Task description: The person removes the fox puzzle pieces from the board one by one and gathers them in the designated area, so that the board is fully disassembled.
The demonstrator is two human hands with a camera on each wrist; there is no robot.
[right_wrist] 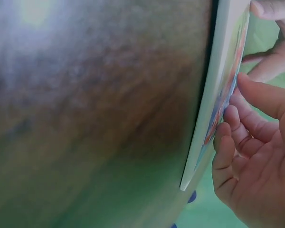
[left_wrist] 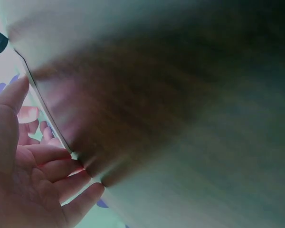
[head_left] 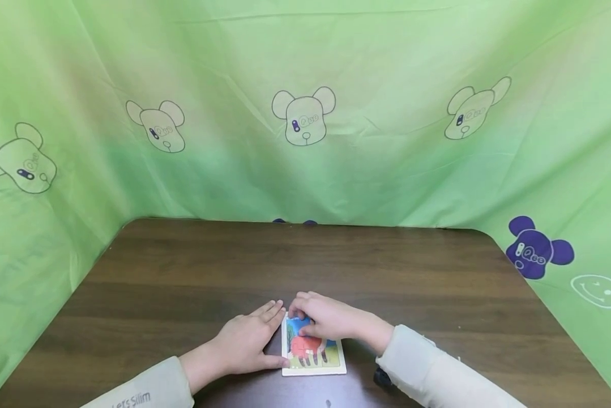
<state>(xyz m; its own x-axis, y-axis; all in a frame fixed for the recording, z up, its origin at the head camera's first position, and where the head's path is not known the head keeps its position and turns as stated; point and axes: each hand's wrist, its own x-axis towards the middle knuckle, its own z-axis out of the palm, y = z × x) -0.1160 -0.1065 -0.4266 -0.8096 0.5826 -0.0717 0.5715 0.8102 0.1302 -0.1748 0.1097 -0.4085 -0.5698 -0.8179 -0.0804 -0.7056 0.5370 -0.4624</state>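
Picture board (head_left: pixel 315 354) flat beside left hand (head_left: pixel 246 343), under right hand (head_left: pixel 325 317); left's fingers straight, thumb spread onto the border, likely bracing it; right's fingers bent down over the far part (can't tell if they're pinching anything)

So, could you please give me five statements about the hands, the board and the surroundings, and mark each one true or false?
1. The left hand touches the left side of the picture board. True.
2. The right hand reaches over the board with bent fingers. True.
3. The board is round. False: it is rectangular, with a white border.
4. The table has a wood-grain top. True.
5. Plain red cloth hangs behind it. False: the cloth is green, with animal-head drawings.
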